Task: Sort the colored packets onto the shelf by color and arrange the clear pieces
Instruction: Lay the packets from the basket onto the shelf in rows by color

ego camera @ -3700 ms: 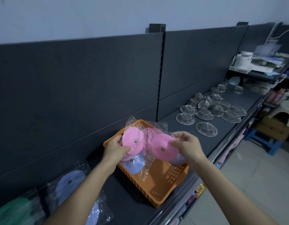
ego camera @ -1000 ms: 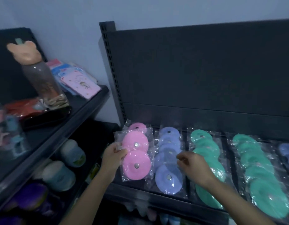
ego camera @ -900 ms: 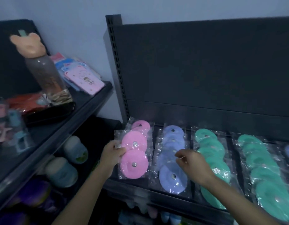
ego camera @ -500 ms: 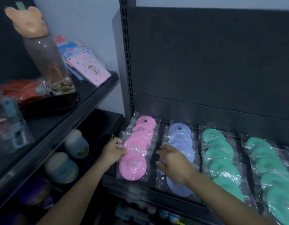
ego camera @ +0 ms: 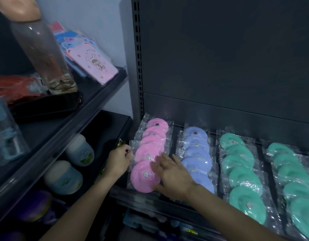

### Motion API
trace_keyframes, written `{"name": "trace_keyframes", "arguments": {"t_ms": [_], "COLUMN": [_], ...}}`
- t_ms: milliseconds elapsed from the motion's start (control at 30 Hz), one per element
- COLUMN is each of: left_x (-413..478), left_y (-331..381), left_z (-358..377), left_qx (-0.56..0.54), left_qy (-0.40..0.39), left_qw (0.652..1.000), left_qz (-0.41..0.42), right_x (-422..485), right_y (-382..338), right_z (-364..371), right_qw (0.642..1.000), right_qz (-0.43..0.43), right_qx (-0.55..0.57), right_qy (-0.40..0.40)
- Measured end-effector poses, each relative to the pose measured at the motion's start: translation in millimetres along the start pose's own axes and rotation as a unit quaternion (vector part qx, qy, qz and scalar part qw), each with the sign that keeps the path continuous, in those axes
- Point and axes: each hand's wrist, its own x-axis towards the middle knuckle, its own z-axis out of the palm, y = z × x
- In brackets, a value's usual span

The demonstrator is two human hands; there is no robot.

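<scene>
Pink disc packets (ego camera: 151,150) lie in an overlapping row at the left end of the dark shelf (ego camera: 150,199). My left hand (ego camera: 119,160) pinches the left edge of the front pink packet's clear wrapper. My right hand (ego camera: 171,174) lies flat with fingers spread on the right side of the same front packet. To the right run a row of blue-purple packets (ego camera: 196,150) and two rows of green packets (ego camera: 240,169), (ego camera: 294,181). No clear pieces are in view.
A second shelf unit stands at left, holding a tall clear bottle (ego camera: 40,54) with a bear-shaped cap, pink card packs (ego camera: 92,66) and red packaging (ego camera: 13,87). Round white jars (ego camera: 63,176) sit on its lower level. An upright slotted post (ego camera: 137,58) borders the shelf.
The pink packet came down onto the front of the pink row. My right hand moved left from the blue row and flattened on it. The view shifted closer and lower.
</scene>
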Motion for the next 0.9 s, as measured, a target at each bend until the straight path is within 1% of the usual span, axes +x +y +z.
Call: {"name": "trace_keyframes", "arguments": {"t_ms": [133,200,267,300,333,400,433,500,567,733,800,867,900], "left_x": [2.0,1.6,-4.3,-8.7,-12.9,-21.0,-23.7,-23.9,-20.6,-20.2,-22.8,-25.0,-25.5], "left_y": [-0.2,-1.3,1.7,5.6,9.3,12.0,10.9,6.9,4.7,1.2,1.9,5.0,6.5], "left_z": [0.7,1.5,1.3,1.6,3.1,9.4,12.3,13.9,12.8,11.6,12.4,13.8,14.7], "left_qx": [-0.005,0.022,0.021,0.013,0.012,0.044,0.069,0.119,0.15,0.171,0.194,0.242,0.265], "left_qy": [0.01,0.031,0.057,0.052,0.027,-0.061,-0.1,-0.135,-0.139,-0.127,-0.106,-0.099,-0.109], "left_qw": [1.0,0.999,0.998,0.998,0.998,0.991,0.986,0.98,0.976,0.973,0.969,0.954,0.943], "left_qz": [-0.004,-0.01,0.003,0.027,0.061,0.114,0.116,0.086,0.068,0.084,0.108,0.149,0.169], "right_x": [3.1,3.4,3.5,3.7,4.4,5.3,5.5,4.5,2.7,0.5,-0.4,-1.1,-1.7], "right_y": [0.0,-0.9,-2.5,-3.2,-3.9,-6.0,-6.8,-7.6,-6.8,-6.5,-5.9,-2.7,-0.5], "right_z": [0.9,1.0,1.1,1.7,2.2,3.0,3.5,4.6,5.5,6.7,5.3,2.6,1.3], "right_qw": [1.0,1.0,1.0,0.999,0.999,0.999,0.998,0.998,0.998,0.999,0.999,0.998,0.998], "right_qz": [0.007,0.008,0.013,0.017,0.02,0.025,0.027,0.03,0.029,0.025,0.024,0.027,0.028], "right_qx": [-0.005,-0.002,0.004,0.008,0.011,0.019,0.023,0.028,0.024,0.023,0.025,0.028,0.026], "right_qy": [0.012,0.018,0.024,0.027,0.032,0.042,0.044,0.042,0.04,0.042,0.039,0.044,0.047]}}
